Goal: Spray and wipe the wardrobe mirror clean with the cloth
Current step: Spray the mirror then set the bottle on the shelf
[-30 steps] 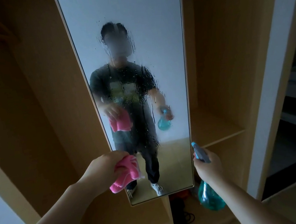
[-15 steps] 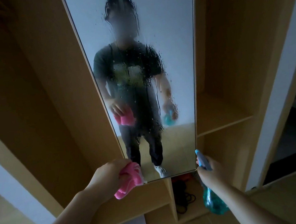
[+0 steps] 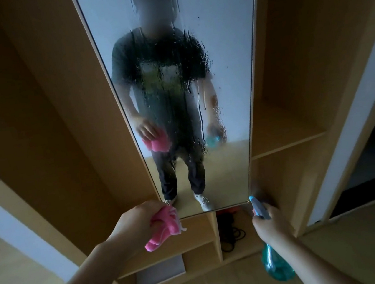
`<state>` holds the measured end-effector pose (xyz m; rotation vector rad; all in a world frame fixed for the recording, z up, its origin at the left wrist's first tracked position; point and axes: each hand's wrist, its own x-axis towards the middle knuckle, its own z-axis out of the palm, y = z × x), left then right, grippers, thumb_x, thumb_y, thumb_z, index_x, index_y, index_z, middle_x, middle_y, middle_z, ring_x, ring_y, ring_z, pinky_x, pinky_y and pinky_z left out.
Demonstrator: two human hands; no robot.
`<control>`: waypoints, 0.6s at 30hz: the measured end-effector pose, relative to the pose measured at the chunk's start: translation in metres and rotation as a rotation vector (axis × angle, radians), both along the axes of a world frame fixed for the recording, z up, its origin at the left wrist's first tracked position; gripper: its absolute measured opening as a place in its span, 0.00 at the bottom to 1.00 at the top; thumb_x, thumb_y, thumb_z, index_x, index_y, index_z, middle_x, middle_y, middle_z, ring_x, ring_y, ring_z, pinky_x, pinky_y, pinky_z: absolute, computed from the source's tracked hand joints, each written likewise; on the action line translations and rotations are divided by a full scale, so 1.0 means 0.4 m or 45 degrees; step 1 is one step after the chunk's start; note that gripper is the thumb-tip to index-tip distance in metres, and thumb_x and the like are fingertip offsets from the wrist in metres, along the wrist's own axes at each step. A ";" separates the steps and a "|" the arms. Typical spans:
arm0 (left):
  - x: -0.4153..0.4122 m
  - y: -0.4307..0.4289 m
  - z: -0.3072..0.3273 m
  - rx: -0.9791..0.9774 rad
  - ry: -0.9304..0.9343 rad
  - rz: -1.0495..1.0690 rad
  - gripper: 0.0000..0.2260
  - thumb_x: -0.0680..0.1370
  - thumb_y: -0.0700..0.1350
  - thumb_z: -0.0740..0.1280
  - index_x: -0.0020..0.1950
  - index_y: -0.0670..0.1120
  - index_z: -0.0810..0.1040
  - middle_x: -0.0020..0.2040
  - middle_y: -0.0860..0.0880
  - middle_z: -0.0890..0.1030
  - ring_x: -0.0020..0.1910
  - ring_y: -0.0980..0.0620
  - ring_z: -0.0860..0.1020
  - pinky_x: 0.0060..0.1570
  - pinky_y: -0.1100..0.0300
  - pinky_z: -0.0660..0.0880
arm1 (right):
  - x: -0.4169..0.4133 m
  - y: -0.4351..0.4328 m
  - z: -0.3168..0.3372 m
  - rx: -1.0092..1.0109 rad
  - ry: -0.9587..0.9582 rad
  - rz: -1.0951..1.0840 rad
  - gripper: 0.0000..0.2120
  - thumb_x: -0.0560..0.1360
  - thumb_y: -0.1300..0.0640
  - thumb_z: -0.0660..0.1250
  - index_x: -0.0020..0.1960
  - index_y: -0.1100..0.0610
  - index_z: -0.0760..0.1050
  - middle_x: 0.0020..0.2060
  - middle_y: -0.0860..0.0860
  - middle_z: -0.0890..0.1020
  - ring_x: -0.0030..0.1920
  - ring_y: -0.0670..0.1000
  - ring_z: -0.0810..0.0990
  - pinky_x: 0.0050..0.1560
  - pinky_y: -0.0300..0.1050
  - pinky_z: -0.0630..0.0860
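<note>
The tall wardrobe mirror (image 3: 224, 70) stands straight ahead, its middle covered in spray droplets and runs. My left hand (image 3: 135, 222) grips a bunched pink cloth (image 3: 163, 227) just below and left of the mirror's lower left corner, apart from the glass. My right hand (image 3: 270, 222) holds a teal spray bottle (image 3: 275, 266) by its neck, with the blue nozzle (image 3: 257, 206) pointing up at the mirror's lower right corner. The reflection shows a person holding the same cloth and bottle.
Wooden wardrobe panels (image 3: 42, 113) flank the mirror. An open shelf (image 3: 285, 133) sits to the right. Below the mirror are low cubbies, one with black cables (image 3: 232, 236) and one with a grey box (image 3: 161, 274). A white door frame (image 3: 351, 125) rises at right.
The view has pulled back from the mirror and tilted, so more floor and the low cubbies show. Both hands sank toward the mirror's bottom edge, still holding cloth and bottle.
</note>
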<state>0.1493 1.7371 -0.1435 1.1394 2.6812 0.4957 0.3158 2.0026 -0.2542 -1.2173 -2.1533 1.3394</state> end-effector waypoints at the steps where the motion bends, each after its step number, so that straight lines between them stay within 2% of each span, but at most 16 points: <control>1: 0.001 -0.002 -0.001 0.010 -0.009 -0.001 0.08 0.78 0.48 0.66 0.51 0.63 0.76 0.43 0.65 0.79 0.43 0.74 0.74 0.35 0.76 0.68 | 0.001 -0.003 -0.001 0.011 -0.014 0.000 0.06 0.75 0.63 0.64 0.50 0.57 0.77 0.40 0.54 0.79 0.36 0.47 0.77 0.27 0.32 0.66; 4: 0.003 -0.009 -0.003 0.023 -0.026 -0.006 0.07 0.77 0.48 0.67 0.50 0.62 0.76 0.42 0.64 0.80 0.44 0.77 0.72 0.35 0.79 0.68 | 0.005 -0.016 0.000 0.054 -0.069 0.056 0.05 0.75 0.61 0.65 0.50 0.53 0.76 0.38 0.50 0.78 0.34 0.44 0.76 0.25 0.29 0.66; 7: 0.001 -0.021 -0.005 0.007 -0.021 0.011 0.08 0.77 0.49 0.67 0.50 0.64 0.76 0.43 0.65 0.80 0.42 0.74 0.74 0.35 0.77 0.68 | 0.001 -0.041 0.000 0.170 -0.079 0.145 0.11 0.74 0.62 0.66 0.48 0.46 0.72 0.33 0.44 0.73 0.31 0.40 0.73 0.27 0.24 0.66; 10: -0.003 -0.039 -0.013 -0.003 0.018 0.012 0.10 0.77 0.48 0.67 0.49 0.66 0.75 0.43 0.67 0.78 0.43 0.71 0.75 0.35 0.75 0.69 | -0.020 -0.062 -0.013 0.132 -0.016 0.197 0.11 0.72 0.64 0.66 0.48 0.48 0.75 0.33 0.46 0.76 0.31 0.43 0.77 0.27 0.29 0.69; 13: -0.007 -0.057 -0.017 0.018 0.030 0.012 0.15 0.76 0.48 0.67 0.46 0.72 0.72 0.43 0.71 0.76 0.46 0.75 0.72 0.34 0.76 0.70 | -0.049 -0.082 -0.024 0.109 0.023 0.269 0.14 0.72 0.64 0.65 0.45 0.45 0.74 0.36 0.45 0.78 0.36 0.43 0.79 0.34 0.32 0.69; 15: -0.010 -0.070 -0.021 0.021 0.038 0.015 0.17 0.76 0.49 0.67 0.46 0.75 0.70 0.44 0.72 0.76 0.47 0.75 0.72 0.34 0.75 0.70 | -0.067 -0.096 -0.029 0.097 0.054 0.307 0.14 0.72 0.66 0.65 0.46 0.46 0.74 0.38 0.45 0.79 0.39 0.44 0.79 0.37 0.33 0.71; 18: -0.013 -0.090 -0.028 0.025 0.030 0.039 0.17 0.76 0.50 0.67 0.46 0.76 0.70 0.44 0.71 0.77 0.46 0.75 0.73 0.34 0.75 0.71 | -0.086 -0.114 -0.037 0.076 0.067 0.332 0.12 0.72 0.66 0.64 0.46 0.49 0.74 0.37 0.46 0.77 0.36 0.45 0.78 0.35 0.34 0.72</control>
